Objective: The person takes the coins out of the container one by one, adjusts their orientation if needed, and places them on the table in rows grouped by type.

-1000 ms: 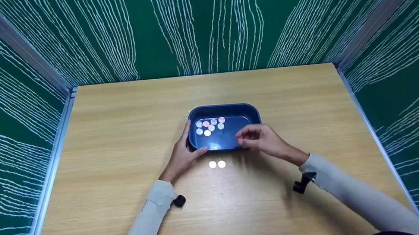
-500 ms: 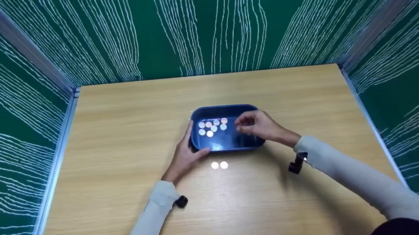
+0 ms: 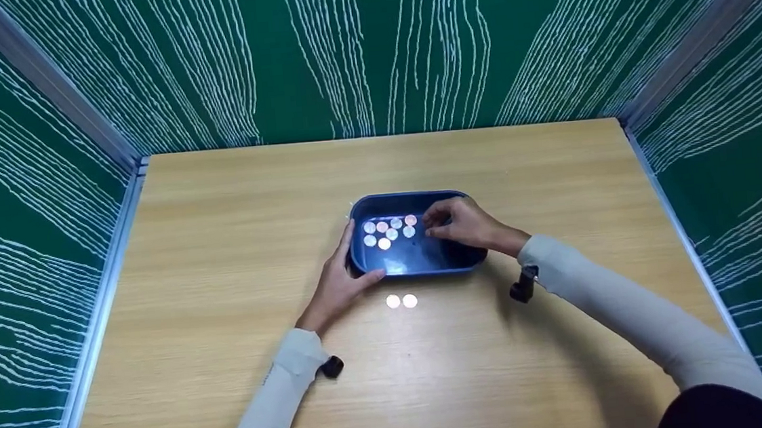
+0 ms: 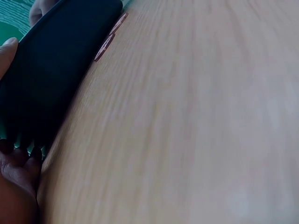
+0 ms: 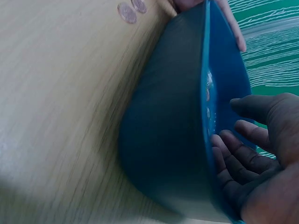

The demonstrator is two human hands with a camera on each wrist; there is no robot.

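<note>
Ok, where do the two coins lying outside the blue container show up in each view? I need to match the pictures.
Head: the two coins lie a little below picture centre, on the near side of the blue container.
Left wrist: the two coins are upper left, seen nearly edge-on.
Right wrist: the two coins are at the top, left of middle.
Shared landmark: the blue container, darker in the left wrist view.

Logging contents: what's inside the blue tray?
Eight coins show on the floor of the blue tray, toward its left. The right hand hides its far right part; anything beneath can't be seen.
</note>
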